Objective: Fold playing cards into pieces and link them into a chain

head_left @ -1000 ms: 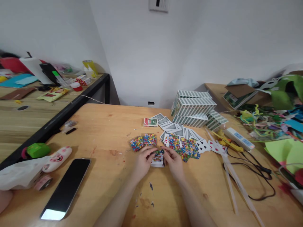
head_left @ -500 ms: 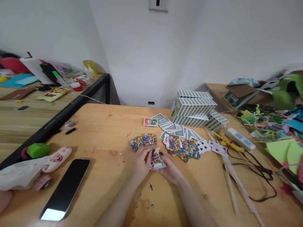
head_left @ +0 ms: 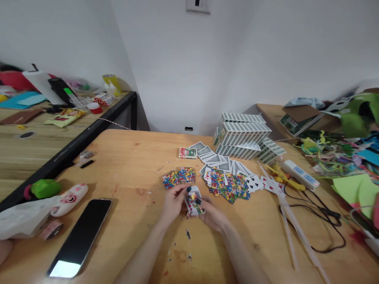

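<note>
Holding small card stack (head_left: 194,203) between both hands, left hand (head_left: 173,203) and right hand (head_left: 211,215) pinching its edges

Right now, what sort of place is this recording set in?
Probably a craft or hobby workroom: wooden table with stacked card boxes, loose playing cards, and coloured paper scraps on a side bench.

The small stack of cards (head_left: 194,202) in my grip shows white faces with red pips and a multicoloured confetti pattern. Beyond the stack, the loose fan of cards (head_left: 179,177) carries the same red, blue, yellow and green speckle. The boxed decks (head_left: 242,136) behind the stack are green-and-white patterned. The tabletop (head_left: 130,165) is light wood grain. My fingernails (head_left: 188,189) are dark green.
</note>
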A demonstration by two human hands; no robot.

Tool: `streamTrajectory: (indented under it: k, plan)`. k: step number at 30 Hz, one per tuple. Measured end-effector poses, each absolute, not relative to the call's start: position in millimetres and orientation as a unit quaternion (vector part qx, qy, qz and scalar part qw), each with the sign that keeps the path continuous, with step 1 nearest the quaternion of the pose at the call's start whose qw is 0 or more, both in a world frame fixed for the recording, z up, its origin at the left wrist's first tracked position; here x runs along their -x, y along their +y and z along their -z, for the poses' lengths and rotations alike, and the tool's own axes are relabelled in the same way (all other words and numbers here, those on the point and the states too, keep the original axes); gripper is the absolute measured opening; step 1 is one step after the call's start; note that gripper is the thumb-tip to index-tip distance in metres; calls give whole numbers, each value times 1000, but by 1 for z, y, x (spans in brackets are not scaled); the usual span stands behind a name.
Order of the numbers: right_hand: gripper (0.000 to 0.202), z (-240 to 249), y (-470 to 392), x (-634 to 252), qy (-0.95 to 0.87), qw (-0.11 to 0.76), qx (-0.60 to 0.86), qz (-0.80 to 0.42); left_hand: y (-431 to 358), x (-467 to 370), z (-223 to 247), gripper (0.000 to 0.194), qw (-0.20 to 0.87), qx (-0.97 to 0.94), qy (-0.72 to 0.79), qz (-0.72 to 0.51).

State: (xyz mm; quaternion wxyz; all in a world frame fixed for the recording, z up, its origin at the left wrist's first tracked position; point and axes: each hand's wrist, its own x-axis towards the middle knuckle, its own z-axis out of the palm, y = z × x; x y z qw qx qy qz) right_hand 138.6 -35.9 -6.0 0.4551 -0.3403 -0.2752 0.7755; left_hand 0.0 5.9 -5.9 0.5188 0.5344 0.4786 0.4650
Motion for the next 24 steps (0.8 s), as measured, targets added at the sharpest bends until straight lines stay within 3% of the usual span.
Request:
streamTrajectory:
  k: [13,19,24]
  plan:
    - [32,13,-34,-142,-304,415,308,-800,16,27,-8,28,696,-504,402,-315]
    - [36,11,-36,-145,-329,367,279,-824,15,28,-7,22,669,-530,414,-318]
    - [34,9,-36,-146,-319,388,269,-822,19,28,-4,18,594,-498,459,-435]
